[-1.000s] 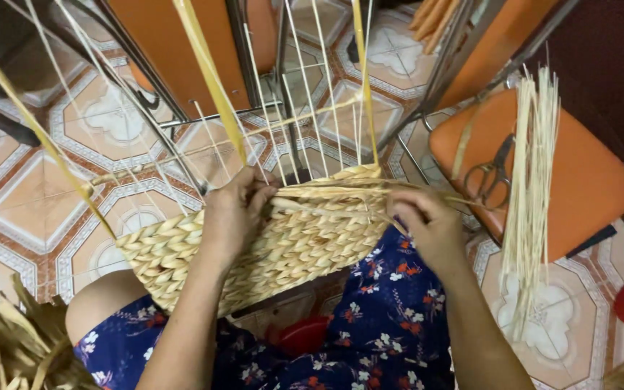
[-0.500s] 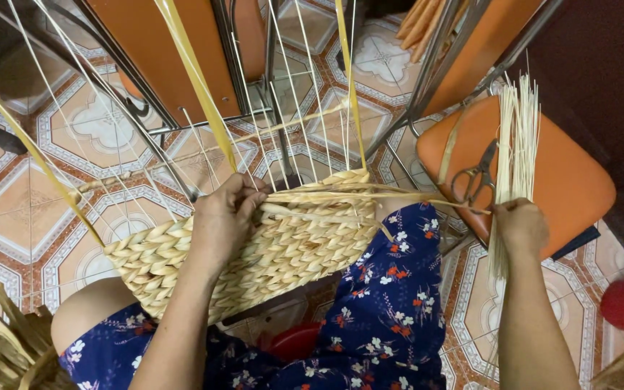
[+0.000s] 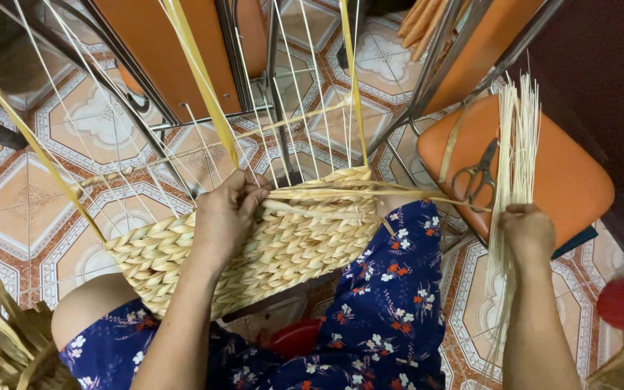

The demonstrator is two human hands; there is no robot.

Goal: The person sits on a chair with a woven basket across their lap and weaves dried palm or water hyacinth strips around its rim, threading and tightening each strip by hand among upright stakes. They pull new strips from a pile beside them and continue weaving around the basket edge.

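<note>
Weaving stands partly done: a band of plaited straw, the mat [image 3: 254, 253], lies across the person's lap under the left hand [image 3: 227, 217], with several rows finished and its upper edge open. Beyond that hand bare strands [image 3: 196, 72] run up and away unwoven, so much is left, as I judge it. The left hand is curled, fingers pressing the top row and pinching loose straws there. The right hand [image 3: 527, 230] is closed round a bundle [image 3: 514, 166] of thin pale stalks lying on an orange stool [image 3: 579, 180], off to the right of the mat; scissors [image 3: 477, 175] lie just left of the bundle. Below both hands is a patterned tile floor [image 3: 23, 209]; metal chair legs [image 3: 427, 79] stand ahead.
</note>
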